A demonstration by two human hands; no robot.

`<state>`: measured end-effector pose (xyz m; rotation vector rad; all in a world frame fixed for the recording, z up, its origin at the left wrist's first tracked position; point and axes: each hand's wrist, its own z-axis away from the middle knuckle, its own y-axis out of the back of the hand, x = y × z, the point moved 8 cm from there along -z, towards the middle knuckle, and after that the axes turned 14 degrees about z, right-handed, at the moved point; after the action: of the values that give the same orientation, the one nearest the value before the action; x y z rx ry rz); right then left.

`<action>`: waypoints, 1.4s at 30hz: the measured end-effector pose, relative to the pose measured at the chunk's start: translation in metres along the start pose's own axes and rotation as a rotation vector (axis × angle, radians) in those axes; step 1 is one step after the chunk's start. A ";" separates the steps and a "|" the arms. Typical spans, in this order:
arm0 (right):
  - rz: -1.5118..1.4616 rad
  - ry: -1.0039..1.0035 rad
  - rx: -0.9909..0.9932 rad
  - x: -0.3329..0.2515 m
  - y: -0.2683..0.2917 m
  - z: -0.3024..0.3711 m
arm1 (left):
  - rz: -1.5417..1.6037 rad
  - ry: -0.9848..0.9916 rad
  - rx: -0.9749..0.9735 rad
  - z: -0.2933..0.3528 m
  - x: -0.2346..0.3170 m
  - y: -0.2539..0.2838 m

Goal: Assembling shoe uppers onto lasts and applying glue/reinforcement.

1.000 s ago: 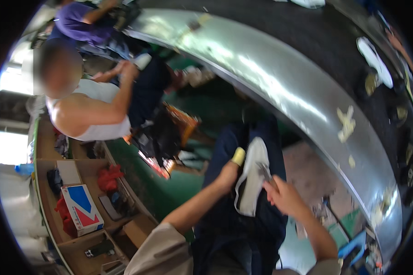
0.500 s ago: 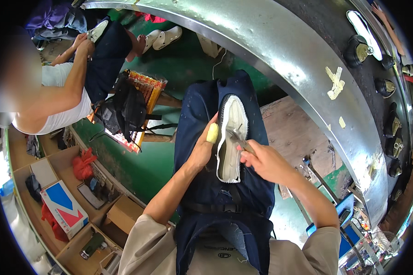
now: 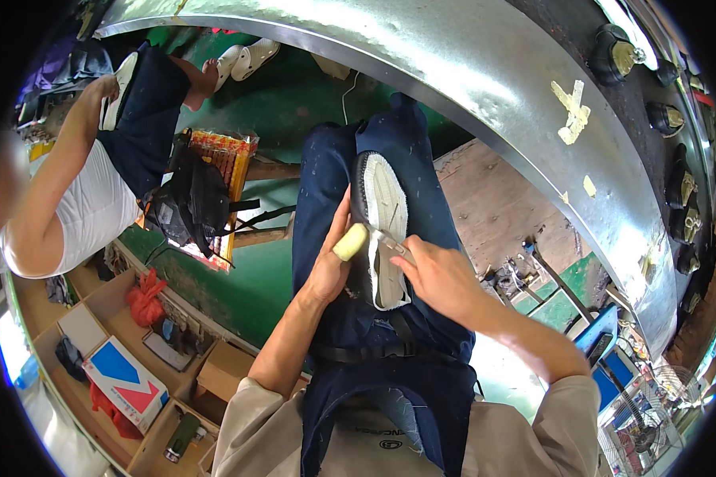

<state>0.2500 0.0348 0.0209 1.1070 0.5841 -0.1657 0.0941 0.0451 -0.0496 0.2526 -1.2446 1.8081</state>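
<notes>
A dark shoe upper (image 3: pixel 388 207) lies bottom up across my lap, its pale insole board framed by a white folded edge. My left hand (image 3: pixel 330 266) grips its left side, with the fingers partly hidden behind it. A yellow cover (image 3: pixel 349 242) wraps the left thumb. In the closed fingers of my right hand (image 3: pixel 441 274) is a grey metal tool (image 3: pixel 391 246) that looks like pincers. Its head reaches the shoe's left edge, near the covered thumb; whether it bites the edge I cannot tell. A thin pin-like piece (image 3: pixel 394 210) stands on the insole board.
A curved metal bench edge (image 3: pixel 453 60) arcs ahead and to the right, with several dark shoes (image 3: pixel 664 119) beyond it. At left are a divided wooden box (image 3: pixel 107 294), a black backpack (image 3: pixel 195 195) on a stool and a seated co-worker (image 3: pixel 87 191) holding a shoe.
The tool has moved from the middle of the insole board to the shoe's left edge. Both hands and the shoe sit slightly further left in the picture, and the view has turned a little.
</notes>
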 end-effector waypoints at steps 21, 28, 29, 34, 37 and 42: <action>0.188 0.431 -0.261 -0.009 -0.007 0.027 | -0.919 0.089 0.105 0.001 -0.003 -0.001; -0.192 0.114 -0.563 0.020 -0.010 0.024 | -0.569 -0.097 -0.026 0.019 -0.021 -0.007; -0.388 0.009 -0.750 0.020 -0.017 0.028 | -0.464 -0.146 -0.076 0.025 -0.020 -0.008; 0.106 0.429 -0.447 -0.012 -0.046 0.065 | -0.633 -0.231 -0.039 0.032 -0.021 -0.005; -0.291 0.201 -0.736 0.004 -0.040 0.062 | -0.809 -0.191 -0.138 0.042 -0.016 -0.015; 0.021 0.234 -0.135 -0.007 0.029 0.044 | -0.814 -0.172 -0.201 0.042 -0.006 -0.018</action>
<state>0.2722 0.0080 0.0618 1.0070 0.7806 0.0218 0.0985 0.0089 -0.0214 0.6972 -1.1886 0.9714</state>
